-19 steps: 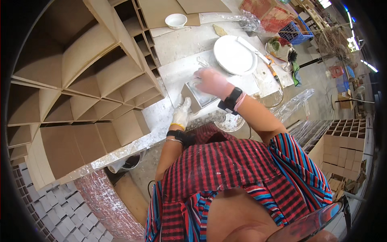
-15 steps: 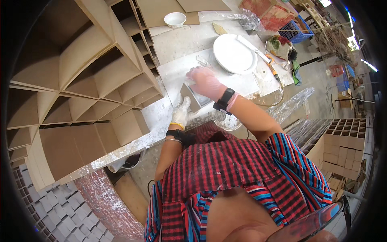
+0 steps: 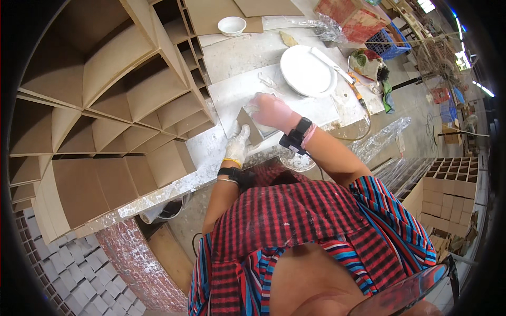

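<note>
Grey-brown square open-top board box (image 3: 250, 128) | loc: on flat white sheet (image 3: 232, 98), nr bench edge, btwn hands | white-gloved L hand (image 3: 238, 147): thumb agst outer wall, other fingers hidden, can't tell grip | pink-gloved R hand (image 3: 270, 110): fingers curled over far side, can't tell if pinching | white round shallow tub (image 3: 316, 95) nearby, beyond R hand

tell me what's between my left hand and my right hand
In the head view, a small brown-sided box lies between them: your white-gloved left hand is against its side, your pink-gloved right hand over its top.
</note>
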A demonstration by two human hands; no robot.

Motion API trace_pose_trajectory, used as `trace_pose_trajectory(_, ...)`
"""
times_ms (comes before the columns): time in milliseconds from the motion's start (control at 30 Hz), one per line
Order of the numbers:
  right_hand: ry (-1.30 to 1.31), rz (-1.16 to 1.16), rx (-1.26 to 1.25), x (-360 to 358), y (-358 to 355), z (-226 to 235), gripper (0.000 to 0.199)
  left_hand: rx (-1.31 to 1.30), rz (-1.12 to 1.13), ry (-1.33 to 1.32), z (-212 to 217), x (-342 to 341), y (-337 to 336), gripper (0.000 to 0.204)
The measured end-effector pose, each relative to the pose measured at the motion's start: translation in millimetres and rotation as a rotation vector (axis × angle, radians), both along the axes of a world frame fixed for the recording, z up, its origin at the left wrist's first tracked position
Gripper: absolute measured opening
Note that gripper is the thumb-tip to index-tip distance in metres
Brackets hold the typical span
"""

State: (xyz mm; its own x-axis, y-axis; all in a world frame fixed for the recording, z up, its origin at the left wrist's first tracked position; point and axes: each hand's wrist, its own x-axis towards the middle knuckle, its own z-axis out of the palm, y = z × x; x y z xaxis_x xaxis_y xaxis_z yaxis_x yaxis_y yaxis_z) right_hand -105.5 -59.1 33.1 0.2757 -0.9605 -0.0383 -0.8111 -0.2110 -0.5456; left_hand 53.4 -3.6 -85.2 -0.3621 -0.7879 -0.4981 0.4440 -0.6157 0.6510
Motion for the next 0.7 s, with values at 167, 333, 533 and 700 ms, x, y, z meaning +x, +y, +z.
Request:
trace_pose_trajectory(167,0.097,0.227,0.122,-17.0,20.2,32.3,0.028,0.01,0.022,0.016,-3.0,3.9,1.4,0.061)
trace_pose_trajectory(333,0.342,0.222,-0.058,-38.0,16.9,37.6,0.022,0.042,0.055,0.006,14.0,-1.0,3.8,0.062)
trace_pose_trajectory(533,0.641,0.089,-0.163,-38.1,-10.7,36.6,0.017,0.004,0.041,0.004,-10.0,2.2,1.3,0.063)
trace_pose_trajectory(700,0.711,0.004,-0.18,-30.4,-28.5,10.4,0.017,-0.026,0.004,-0.041,5.8,-4.9,1.0,0.07)
